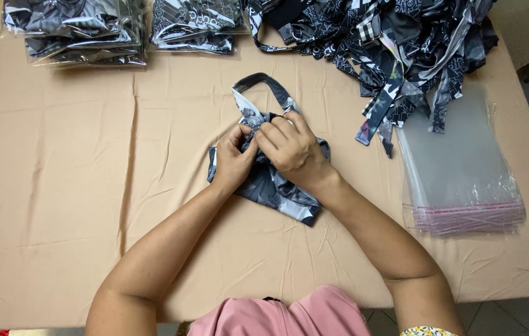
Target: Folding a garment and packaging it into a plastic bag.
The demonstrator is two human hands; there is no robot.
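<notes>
A small grey, black and white patterned fabric piece [277, 190] with a looped strap [264, 87] lies on the tan cloth-covered table [59, 186] in the middle of the head view. My left hand [232, 160] pinches the fabric at its upper left. My right hand [290, 146] presses and grips the bunched cloth beside it, fingers curled over the top. Both hands touch each other over the piece, hiding its centre. The strap curves away toward the far side.
A loose heap of similar patterned fabric pieces [395, 43] fills the far right. A stack of clear plastic bags [460, 174] lies at the right. Bagged, packed pieces sit in two piles at the far left [78, 31] and far centre [196, 25].
</notes>
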